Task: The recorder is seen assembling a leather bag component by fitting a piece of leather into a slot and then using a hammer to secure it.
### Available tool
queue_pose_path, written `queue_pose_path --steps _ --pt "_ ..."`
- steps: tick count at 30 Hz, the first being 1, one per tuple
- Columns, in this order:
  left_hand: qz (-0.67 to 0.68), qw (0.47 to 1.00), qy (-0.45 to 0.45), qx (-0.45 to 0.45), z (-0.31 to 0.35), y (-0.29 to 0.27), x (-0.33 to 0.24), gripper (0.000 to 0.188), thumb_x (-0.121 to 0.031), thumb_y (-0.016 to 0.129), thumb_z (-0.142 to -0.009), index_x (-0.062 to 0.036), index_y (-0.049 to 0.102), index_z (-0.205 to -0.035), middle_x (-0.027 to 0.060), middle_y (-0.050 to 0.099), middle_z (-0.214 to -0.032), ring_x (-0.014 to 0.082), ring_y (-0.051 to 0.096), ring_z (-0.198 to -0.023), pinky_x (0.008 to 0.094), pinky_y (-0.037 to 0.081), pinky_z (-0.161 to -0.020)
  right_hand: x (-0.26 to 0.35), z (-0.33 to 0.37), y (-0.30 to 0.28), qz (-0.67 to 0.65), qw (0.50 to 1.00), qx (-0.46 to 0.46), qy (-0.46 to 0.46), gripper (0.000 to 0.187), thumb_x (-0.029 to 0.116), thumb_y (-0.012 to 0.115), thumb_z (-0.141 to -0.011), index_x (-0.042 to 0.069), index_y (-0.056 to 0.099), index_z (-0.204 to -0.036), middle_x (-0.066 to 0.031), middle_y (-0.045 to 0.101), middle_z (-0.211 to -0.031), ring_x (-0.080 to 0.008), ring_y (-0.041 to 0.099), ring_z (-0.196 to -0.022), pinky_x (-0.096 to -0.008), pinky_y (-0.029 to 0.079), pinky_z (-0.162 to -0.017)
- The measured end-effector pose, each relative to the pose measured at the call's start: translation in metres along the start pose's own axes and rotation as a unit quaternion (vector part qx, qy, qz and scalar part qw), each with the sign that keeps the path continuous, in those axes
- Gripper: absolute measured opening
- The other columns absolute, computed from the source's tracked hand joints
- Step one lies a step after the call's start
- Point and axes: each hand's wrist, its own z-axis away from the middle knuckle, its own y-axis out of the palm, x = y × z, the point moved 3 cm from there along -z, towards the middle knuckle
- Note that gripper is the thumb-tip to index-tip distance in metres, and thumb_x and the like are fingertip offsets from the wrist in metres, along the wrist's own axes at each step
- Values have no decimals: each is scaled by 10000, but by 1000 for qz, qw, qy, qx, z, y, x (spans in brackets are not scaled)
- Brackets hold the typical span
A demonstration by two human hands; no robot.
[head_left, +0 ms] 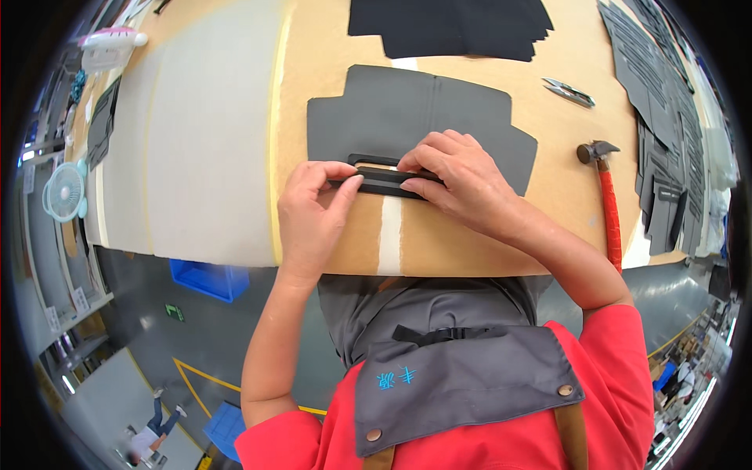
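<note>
the left hand (309, 207) and right hand (458, 176) pressed a thin black strip (384, 182) onto a dark panel (415, 117), fingertips pinched together on its ends. it looked light, flat and bendy, best held by the edges.

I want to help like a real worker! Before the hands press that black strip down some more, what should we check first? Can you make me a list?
1. Both hands on the black strip: ok. The left hand pinches its left end, the right hand presses its right part.
2. Strip sits along the lower edge of the big dark grey piece: ok.
3. Strip lined up exactly with the slot: cannot tell, fingers cover it.
4. Grey piece lies flat on the brown board: ok.
5. Hammer away from the hands: ok, it lies to the right.
6. Small snips out of the way: ok, farther back on the board.
</note>
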Motion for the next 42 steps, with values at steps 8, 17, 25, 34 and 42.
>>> queue_pose_path --steps 8,17,25,34,42 --pt "-33 999 18 -24 1 -2 5 99 -55 760 -897 -20 725 -982 43 687 -927 137 620 -788 286 530 -722 5 -17 16 41 999 -5 30 133 152 741 -858 91 624 -868 -46 629 -845 -248 603 -844 -376 465 -793" --pt "-19 999 -27 20 -9 -9 -1 69 -31 709 -900 2 695 -958 101 695 -878 220 663 -766 341 545 -696 10 -26 26 2 1000 3 8 103 116 744 -868 83 715 -961 -12 669 -833 -204 606 -808 -345 432 -755" --pt "-19 991 -89 102 -24 -17 -1 124 -59 751 -884 -4 724 -991 14 695 -812 70 566 -685 238 496 -653 5 -23 34 11 998 -23 -55 147 99 747 -874 101 757 -1020 -13 674 -921 -214 609 -831 -351 447 -758" --pt "-8 985 -118 126 -32 -18 4 138 -64 745 -866 2 713 -983 54 722 -793 106 619 -646 270 526 -649 4 -14 38 69 985 -38 -153 319 42 718 -765 62 739 -1083 -45 618 -965 -213 585 -868 -353 484 -756" --pt "-9 971 -157 182 -43 -19 2 135 -106 767 -892 -5 711 -962 -18 662 -826 38 541 -709 211 482 -657 9 -11 40 143 959 -64 -235 349 80 689 -761 23 695 -1105 -50 550 -933 -208 552 -836 -340 487 -726"
